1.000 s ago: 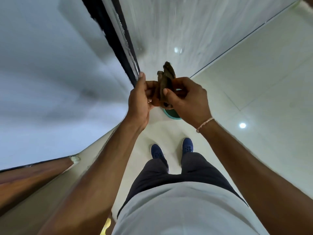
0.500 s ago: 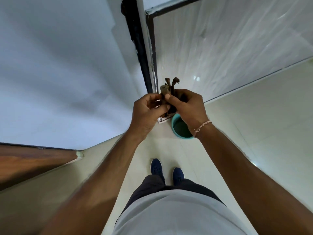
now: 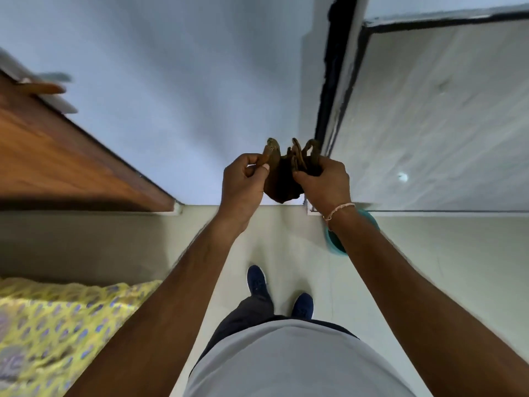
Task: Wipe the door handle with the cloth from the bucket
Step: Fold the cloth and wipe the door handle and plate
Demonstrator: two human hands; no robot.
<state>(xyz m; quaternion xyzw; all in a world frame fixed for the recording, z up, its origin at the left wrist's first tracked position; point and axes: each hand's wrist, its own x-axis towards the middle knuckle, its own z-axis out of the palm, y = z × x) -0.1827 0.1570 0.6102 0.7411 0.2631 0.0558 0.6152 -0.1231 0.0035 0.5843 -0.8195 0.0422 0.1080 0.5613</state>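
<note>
A dark brown cloth (image 3: 282, 179) hangs bunched between both hands at chest height in front of the pale wall. My left hand (image 3: 243, 184) pinches its left edge and my right hand (image 3: 323, 181) grips its right side. The teal bucket (image 3: 333, 240) stands on the floor below, mostly hidden behind my right forearm. A wooden door (image 3: 57, 161) stands at the left. Near its top edge at the far left a blurred handle (image 3: 43, 87) sticks out, well away from both hands.
A black-framed marble panel (image 3: 429, 124) fills the right side. A yellow patterned fabric (image 3: 57, 325) lies at the lower left. Pale floor tiles (image 3: 286, 245) lie underfoot, with my blue shoes (image 3: 257, 282) on them.
The view has swung left, bringing the wooden door, its handle and the yellow fabric into sight. My hands have pulled apart, spreading the cloth wider between them.
</note>
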